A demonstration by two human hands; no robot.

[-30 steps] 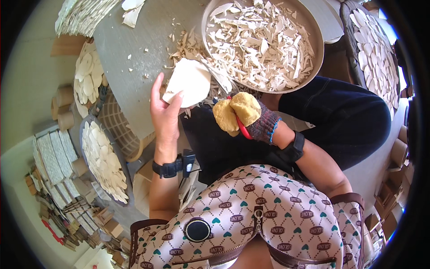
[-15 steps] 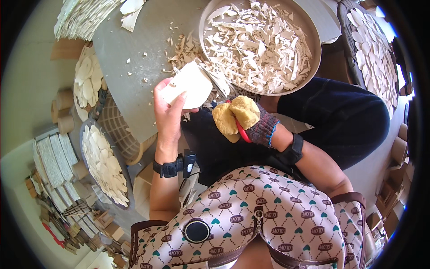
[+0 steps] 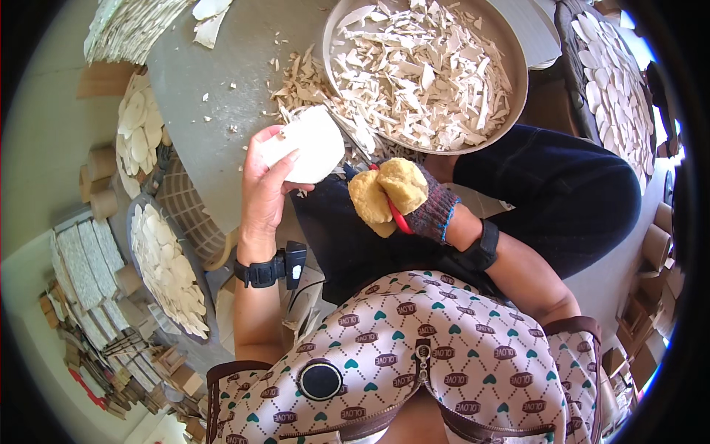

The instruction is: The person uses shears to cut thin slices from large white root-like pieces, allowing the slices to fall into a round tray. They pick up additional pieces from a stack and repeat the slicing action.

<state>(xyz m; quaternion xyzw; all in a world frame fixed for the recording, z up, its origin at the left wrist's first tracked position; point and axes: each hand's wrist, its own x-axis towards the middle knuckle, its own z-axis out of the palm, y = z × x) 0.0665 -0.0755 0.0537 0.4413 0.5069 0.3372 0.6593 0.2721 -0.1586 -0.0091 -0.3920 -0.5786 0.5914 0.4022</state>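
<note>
Quietly, the person's left hand point(image 3: 268, 174) is pinching a pale, flat slice point(image 3: 314, 152) by its left side, the thumb lying across the upper face and the other fingers mostly passing underneath. That slice is hovering over the near edge of a grey work surface point(image 3: 181, 81), just left of a metal blade point(image 3: 353, 132); whether the two are touching, I cannot tell. The right hand point(image 3: 433, 207), wearing a knitted glove, is gripping a red-handled tool point(image 3: 400, 217) with yellow padding point(image 3: 403, 183) on it; its fingers are mostly hiding, so I cannot tell how far apart the handles are standing. Beyond the hands, loose chips point(image 3: 299, 78) are lying heaped beside a round tray point(image 3: 518, 89), which is holding many more broken pieces point(image 3: 421, 81). Leftward, another tray point(image 3: 211, 305) of slices is sitting near a lattice basket point(image 3: 194, 211).
</note>
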